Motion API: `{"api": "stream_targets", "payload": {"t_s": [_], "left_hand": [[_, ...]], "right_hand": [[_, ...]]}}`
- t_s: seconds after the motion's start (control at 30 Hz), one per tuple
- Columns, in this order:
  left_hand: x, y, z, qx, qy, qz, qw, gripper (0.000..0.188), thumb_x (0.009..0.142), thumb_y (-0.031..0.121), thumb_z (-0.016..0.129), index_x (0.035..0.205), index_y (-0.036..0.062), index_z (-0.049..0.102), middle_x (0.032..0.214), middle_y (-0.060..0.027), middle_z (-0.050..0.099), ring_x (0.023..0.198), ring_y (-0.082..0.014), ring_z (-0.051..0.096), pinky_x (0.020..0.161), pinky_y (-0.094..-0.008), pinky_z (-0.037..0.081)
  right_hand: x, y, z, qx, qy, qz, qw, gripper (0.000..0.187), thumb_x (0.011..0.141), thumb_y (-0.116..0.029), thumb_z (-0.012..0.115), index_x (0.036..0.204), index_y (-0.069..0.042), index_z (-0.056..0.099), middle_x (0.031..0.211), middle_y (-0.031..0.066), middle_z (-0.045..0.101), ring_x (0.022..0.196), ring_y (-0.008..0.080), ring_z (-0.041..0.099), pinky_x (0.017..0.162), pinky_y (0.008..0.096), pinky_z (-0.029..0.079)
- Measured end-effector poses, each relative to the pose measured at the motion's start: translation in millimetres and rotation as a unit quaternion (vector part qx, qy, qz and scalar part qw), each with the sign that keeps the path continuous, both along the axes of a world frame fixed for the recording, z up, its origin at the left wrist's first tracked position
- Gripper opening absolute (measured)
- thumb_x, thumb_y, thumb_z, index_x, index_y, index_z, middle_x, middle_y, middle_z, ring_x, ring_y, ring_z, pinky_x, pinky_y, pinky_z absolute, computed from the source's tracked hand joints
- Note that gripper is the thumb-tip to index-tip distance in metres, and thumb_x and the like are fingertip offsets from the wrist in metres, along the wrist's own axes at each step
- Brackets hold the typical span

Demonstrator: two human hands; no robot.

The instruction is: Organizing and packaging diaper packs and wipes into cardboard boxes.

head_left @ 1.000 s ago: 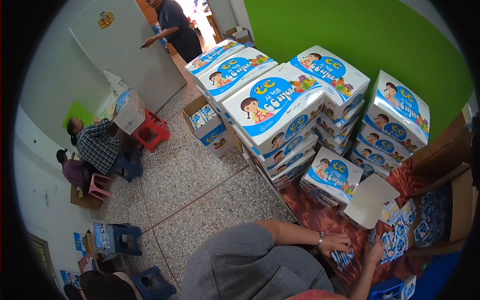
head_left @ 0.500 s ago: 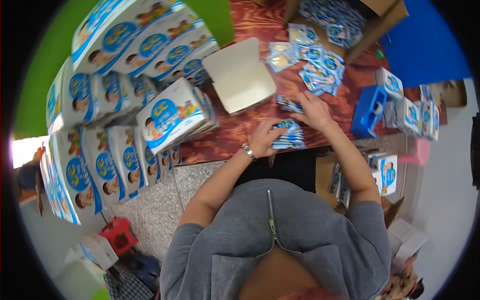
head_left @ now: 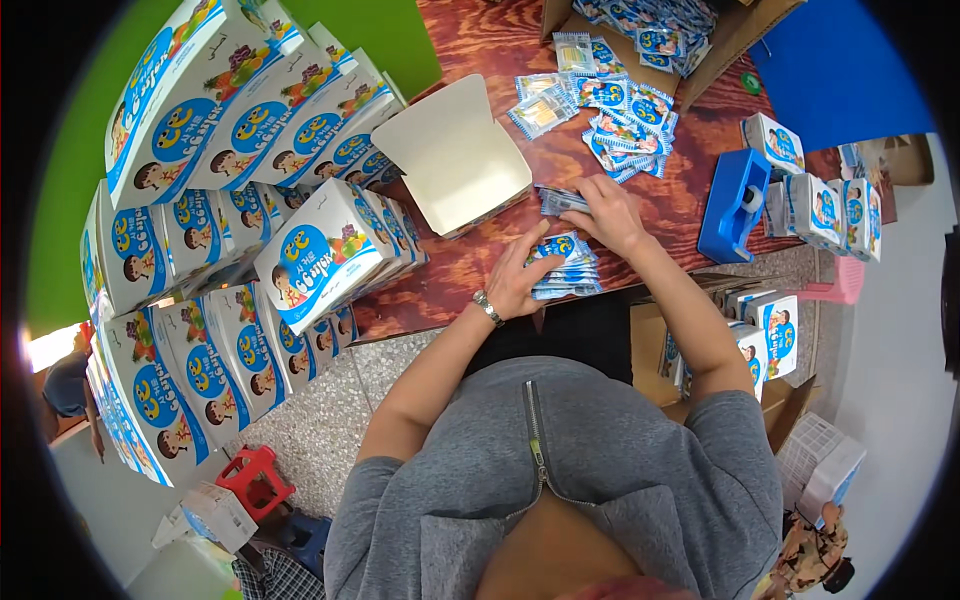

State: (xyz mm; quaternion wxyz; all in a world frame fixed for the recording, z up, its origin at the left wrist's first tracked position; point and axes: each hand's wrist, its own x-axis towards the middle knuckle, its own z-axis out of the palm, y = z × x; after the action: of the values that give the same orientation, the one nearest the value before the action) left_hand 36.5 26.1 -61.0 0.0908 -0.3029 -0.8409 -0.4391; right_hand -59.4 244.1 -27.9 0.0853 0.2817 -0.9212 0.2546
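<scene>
A neat overlapping stack of small blue-and-white packets (head_left: 568,272) lies near the table's front edge. My left hand (head_left: 514,277) grips it from the left side, thumb across the top. Just beyond the stack, my right hand (head_left: 612,220) has its fingers closed on a small group of packets (head_left: 560,201), partly hidden under the fingertips. A white box (head_left: 462,165) with its lid up stands beyond my left hand; its pale interior shows. Farther off to the right, loose packets (head_left: 630,130) lie in a scattered pile.
At the far edge a cardboard carton (head_left: 735,75) holds many packets. Tall stacks of printed boxes (head_left: 215,130) rise at the left, with more boxes (head_left: 325,250) nearer me. A blue tape dispenser (head_left: 735,210) and boxes (head_left: 820,215) stand right. A red stool (head_left: 255,480) is on the floor.
The whole view has shifted slightly, moving the table's things a little leftward. My right fingers have drawn in closer over the small packets; my left hand stays on the stack.
</scene>
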Motion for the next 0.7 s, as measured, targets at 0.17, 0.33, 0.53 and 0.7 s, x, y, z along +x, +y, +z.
{"api": "stream_targets", "payload": {"t_s": [0.17,0.33,0.53,0.7], "left_hand": [[-1.8,-2.1,-0.7,-0.01,-0.009,-0.004,1.0,0.063,0.061,0.019,0.088,0.119,0.0122,0.065,0.145,-0.0267,0.042,0.121,-0.0436,0.052,0.098,-0.0476,0.047],[-2.9,-1.5,0.2,-0.008,-0.008,-0.003,1.0,0.06,0.061,0.021,0.089,0.117,0.0115,0.067,0.143,-0.0266,0.044,0.119,-0.0428,0.054,0.096,-0.047,0.048],[-3.3,-2.4,1.6,-0.02,-0.005,-0.008,1.0,0.06,0.061,0.022,0.089,0.116,0.0109,0.067,0.143,-0.0267,0.045,0.119,-0.0431,0.054,0.094,-0.046,0.05],[-4.7,-2.2,1.8,-0.017,-0.016,-0.013,1.0,0.061,0.061,0.02,0.089,0.117,0.0107,0.067,0.143,-0.0262,0.044,0.12,-0.0438,0.054,0.095,-0.0471,0.049]], "right_hand": [[-2.3,-0.4,-5.2,0.023,0.04,0.023,0.999,0.052,0.071,-0.031,0.082,0.115,-0.013,0.061,0.098,0.0062,0.058,0.094,0.0273,0.061,0.072,0.0395,0.053],[-4.1,0.0,3.2,0.039,0.038,0.043,0.998,0.061,0.068,-0.031,0.083,0.121,-0.013,0.059,0.106,0.0059,0.056,0.1,0.0264,0.059,0.074,0.038,0.053],[0.7,1.1,5.8,0.024,0.058,0.056,0.996,0.074,0.065,-0.032,0.085,0.129,-0.01,0.056,0.117,0.0065,0.057,0.104,0.0274,0.057,0.081,0.0399,0.051],[0.5,0.9,7.9,0.03,0.047,0.059,0.997,0.072,0.068,-0.033,0.084,0.131,-0.01,0.055,0.118,0.0091,0.057,0.107,0.0303,0.058,0.085,0.0411,0.051]]}}
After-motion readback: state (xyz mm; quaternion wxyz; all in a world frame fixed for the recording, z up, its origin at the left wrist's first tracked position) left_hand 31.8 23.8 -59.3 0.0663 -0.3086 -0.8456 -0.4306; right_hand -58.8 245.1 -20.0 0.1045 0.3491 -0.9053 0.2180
